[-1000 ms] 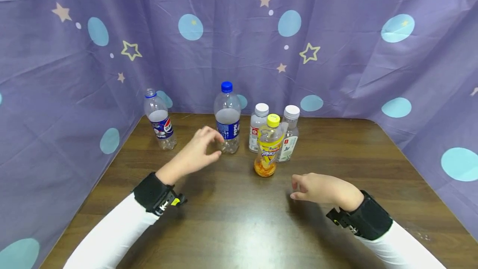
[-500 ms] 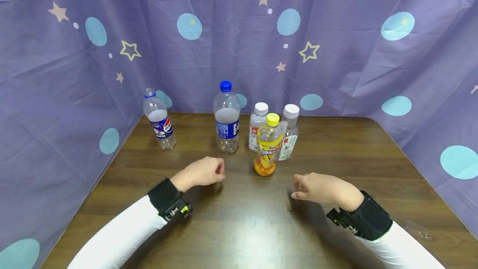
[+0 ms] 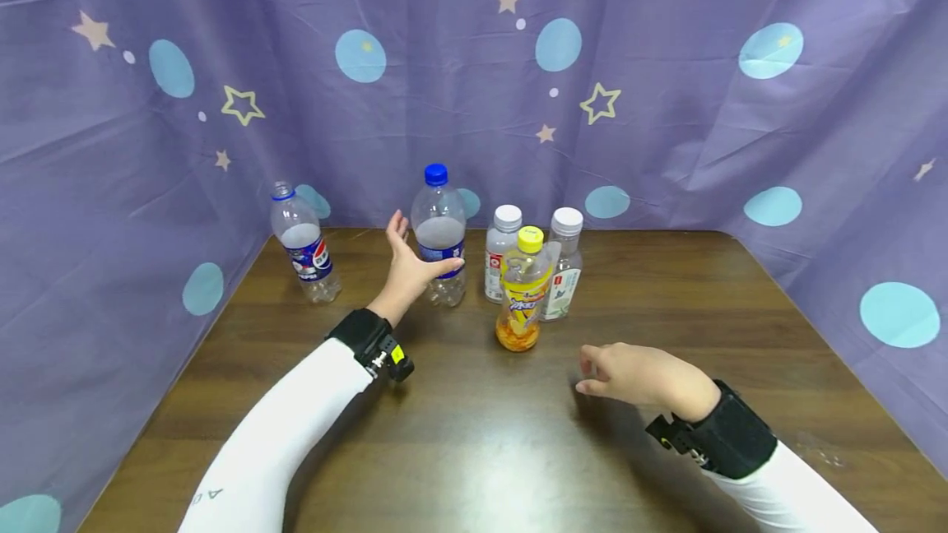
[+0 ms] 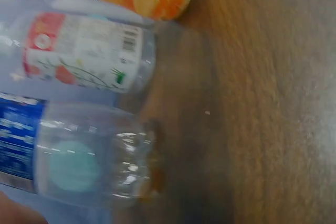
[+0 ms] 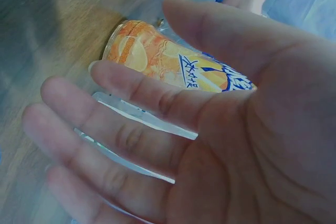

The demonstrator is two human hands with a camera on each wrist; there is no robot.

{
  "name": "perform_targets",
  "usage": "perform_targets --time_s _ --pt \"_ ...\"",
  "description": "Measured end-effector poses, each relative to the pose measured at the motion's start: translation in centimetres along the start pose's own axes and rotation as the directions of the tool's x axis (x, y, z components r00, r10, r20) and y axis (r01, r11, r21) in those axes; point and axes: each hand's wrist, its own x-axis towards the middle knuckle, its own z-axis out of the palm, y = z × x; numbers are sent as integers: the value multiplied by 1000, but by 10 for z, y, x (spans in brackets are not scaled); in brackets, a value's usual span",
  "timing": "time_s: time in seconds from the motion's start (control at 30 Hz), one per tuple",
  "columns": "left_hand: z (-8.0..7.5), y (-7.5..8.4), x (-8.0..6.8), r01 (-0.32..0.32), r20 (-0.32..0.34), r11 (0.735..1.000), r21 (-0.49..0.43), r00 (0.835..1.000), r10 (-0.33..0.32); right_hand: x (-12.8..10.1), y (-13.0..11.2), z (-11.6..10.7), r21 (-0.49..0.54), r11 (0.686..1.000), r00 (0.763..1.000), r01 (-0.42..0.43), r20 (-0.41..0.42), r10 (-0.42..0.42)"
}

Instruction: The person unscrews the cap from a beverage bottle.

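My left hand (image 3: 415, 270) is spread at the left side of a large clear bottle (image 3: 439, 216) with a blue cap and blue label. Its thumb overlaps the label in the head view, while the fingers point up along the bottle's far left. That bottle's ridged base (image 4: 128, 166) shows in the left wrist view, tilted by the camera. Above the table, my right hand (image 3: 633, 373) holds nothing; its fingers are loosely bent, and the palm (image 5: 226, 150) faces the wrist camera. Nearest to it stands a yellow-capped bottle (image 3: 522, 294) with an orange bottom.
A capless Pepsi bottle (image 3: 305, 245) stands at the back left of the wooden table (image 3: 689, 286). Two white-capped bottles, one smaller (image 3: 498, 257) and one with a white label (image 3: 564, 274), stand behind the yellow-capped one. A purple curtain (image 3: 474, 89) hangs behind.
My left hand first drew back and down from the blue-capped bottle, then reached forward again and spread beside it. The right hand stays in place. The head view has shifted slightly.
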Motion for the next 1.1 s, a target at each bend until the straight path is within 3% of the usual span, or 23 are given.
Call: perform_targets --time_s 0.23,0.47,0.6,0.8,0.97,1.1 --pt "6 -18 8 61 79 998 -35 995 -58 -1 2 0 10 1000 1000 -28 14 28" --pt "3 -13 7 82 139 996 43 986 -87 -1 2 0 -13 1000 1000 -21 -7 21" --pt "-4 4 0 41 182 997 64 982 -52 -1 2 -1 -8 1000 1000 -22 -5 22" --pt "-21 52 -25 -63 239 997 43 970 51 1 -1 -4 -5 1000 1000 -28 2 28" --pt "-27 85 -56 -128 342 992 17 933 115 3 -3 -5 -11 1000 1000 -28 9 28" --pt "-25 90 -82 -137 439 990 30 892 110 5 -5 -4 -9 1000 1000 -22 10 22"
